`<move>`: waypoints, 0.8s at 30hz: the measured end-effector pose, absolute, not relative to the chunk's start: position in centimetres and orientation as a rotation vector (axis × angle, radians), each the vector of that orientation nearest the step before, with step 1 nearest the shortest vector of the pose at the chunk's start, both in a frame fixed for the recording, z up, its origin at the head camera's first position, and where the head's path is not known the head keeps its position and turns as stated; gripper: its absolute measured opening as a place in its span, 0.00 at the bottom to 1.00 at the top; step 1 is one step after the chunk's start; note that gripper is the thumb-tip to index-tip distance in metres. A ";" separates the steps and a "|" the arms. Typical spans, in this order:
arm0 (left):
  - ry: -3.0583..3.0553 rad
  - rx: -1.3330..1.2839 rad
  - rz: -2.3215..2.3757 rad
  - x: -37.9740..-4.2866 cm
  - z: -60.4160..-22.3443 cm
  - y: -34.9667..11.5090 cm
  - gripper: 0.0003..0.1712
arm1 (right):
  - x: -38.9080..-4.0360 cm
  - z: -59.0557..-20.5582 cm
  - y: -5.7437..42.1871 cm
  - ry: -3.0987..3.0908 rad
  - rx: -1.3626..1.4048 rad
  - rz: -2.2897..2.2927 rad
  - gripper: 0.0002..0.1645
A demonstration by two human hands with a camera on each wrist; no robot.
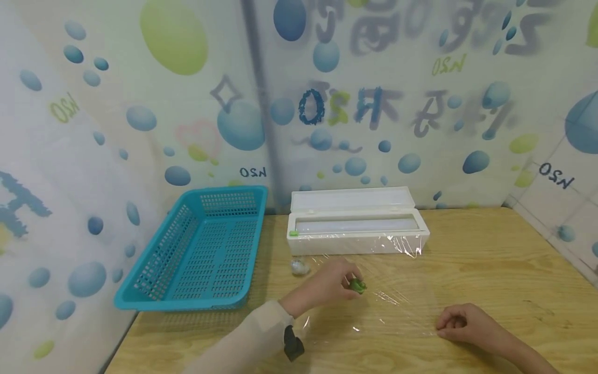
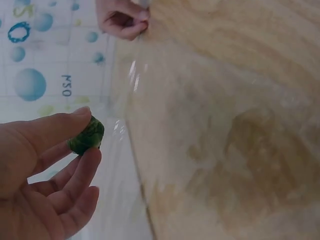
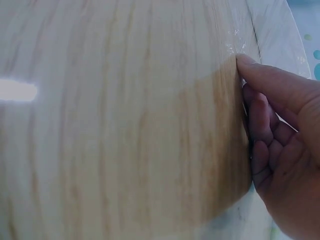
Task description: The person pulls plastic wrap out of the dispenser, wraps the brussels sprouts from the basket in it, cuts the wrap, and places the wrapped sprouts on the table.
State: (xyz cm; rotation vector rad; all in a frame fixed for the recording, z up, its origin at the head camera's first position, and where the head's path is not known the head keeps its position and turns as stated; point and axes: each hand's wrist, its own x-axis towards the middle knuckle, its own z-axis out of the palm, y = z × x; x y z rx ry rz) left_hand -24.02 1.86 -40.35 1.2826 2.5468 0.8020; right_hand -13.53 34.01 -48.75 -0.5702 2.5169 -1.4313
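My left hand [image 1: 329, 283] pinches a small round green leafy vegetable [image 1: 358, 285] between thumb and fingers; its exact kind is unclear. In the left wrist view that vegetable [image 2: 89, 136] looks dark green and wrinkled. A sheet of clear cling film [image 1: 390, 296] stretches from the white cling film dispenser box [image 1: 357, 244] over the table's front part. At the sheet's near right corner, my right hand [image 1: 469, 327] pinches the film with thumb and forefinger, other fingers curled. The right wrist view shows this hand [image 3: 285, 130] close up by the film.
On the left stands a blue-green plastic basket [image 1: 217, 249] with perforated walls. A small film-wrapped ball [image 1: 299, 267] lies between basket and dispenser. The dispenser's lid [image 1: 352, 199] is raised against the patterned curtain [image 1: 327, 156]. Everything rests on a wood-grain table [image 1: 490, 259].
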 end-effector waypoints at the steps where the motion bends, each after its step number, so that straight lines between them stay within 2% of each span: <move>1: 2.547 1.294 0.804 -23.8 -40.8 2.1 0.14 | -13.5 -48.8 34.0 2.516 -0.574 -1.433 0.04; 13: 2.491 1.178 0.952 -22.3 -44.5 3.7 0.16 | -13.7 -48.5 33.9 2.515 -0.550 -1.414 0.02; 24: 2.567 1.166 0.879 -21.8 -45.4 3.8 0.17 | -13.6 -48.7 33.9 2.523 -0.550 -1.434 0.03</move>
